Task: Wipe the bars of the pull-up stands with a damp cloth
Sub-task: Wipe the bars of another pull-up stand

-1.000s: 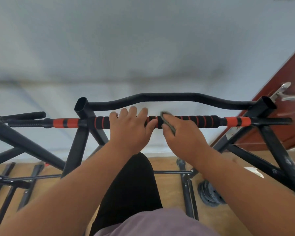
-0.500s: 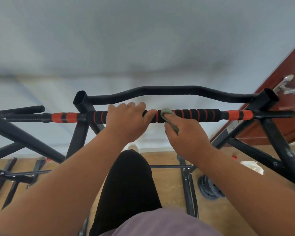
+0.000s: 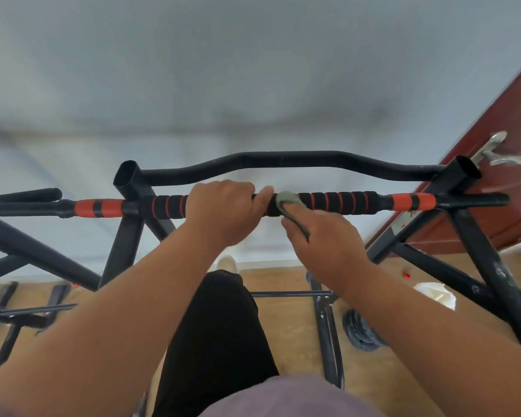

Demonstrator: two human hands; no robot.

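A black foam-padded bar with orange rings (image 3: pixel 340 203) runs across the middle of the pull-up stand. My left hand (image 3: pixel 223 209) grips this bar left of centre, fingers curled over the top. Right beside it, my right hand (image 3: pixel 322 239) holds a grey-green cloth (image 3: pixel 288 200) and presses it onto the bar. A curved bare black bar (image 3: pixel 283 159) runs behind the padded one.
Two open black uprights (image 3: pixel 127 179) (image 3: pixel 463 170) flank the bars. A red-brown door (image 3: pixel 500 139) with a metal handle (image 3: pixel 500 155) stands at right. Below on the wooden floor lie black base rails (image 3: pixel 325 326), a weight plate (image 3: pixel 361 332) and white crumpled material (image 3: pixel 433 293). A second stand (image 3: pixel 21 233) stands at left.
My view has tilted, so the bars sit lower against the wall. My left hand's fingers have curled tighter over the bar. The cloth has shifted over the top of the bar.
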